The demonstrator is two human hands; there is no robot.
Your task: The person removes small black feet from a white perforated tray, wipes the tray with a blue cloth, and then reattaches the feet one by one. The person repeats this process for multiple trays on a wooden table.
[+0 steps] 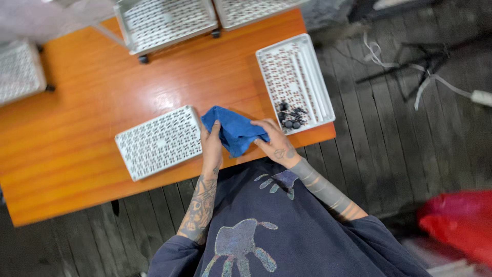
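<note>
Your dark blue sweatshirt with its pale handprint design [256, 241] is filling the bottom of the view, sleeves pushed up. Your left hand [211, 145] is closing its fingers on the left edge of a crumpled bright blue cloth [233, 131], and your right hand [274, 141] is gripping the cloth's right side, so the cloth is sitting bunched between both hands at the near edge of the orange wooden table [77, 128]. Just to your left, an upturned white perforated plastic tray [159, 142] is lying on the table. To your right, an open white perforated tray [294, 77] is holding a small heap of black parts [291, 117].
</note>
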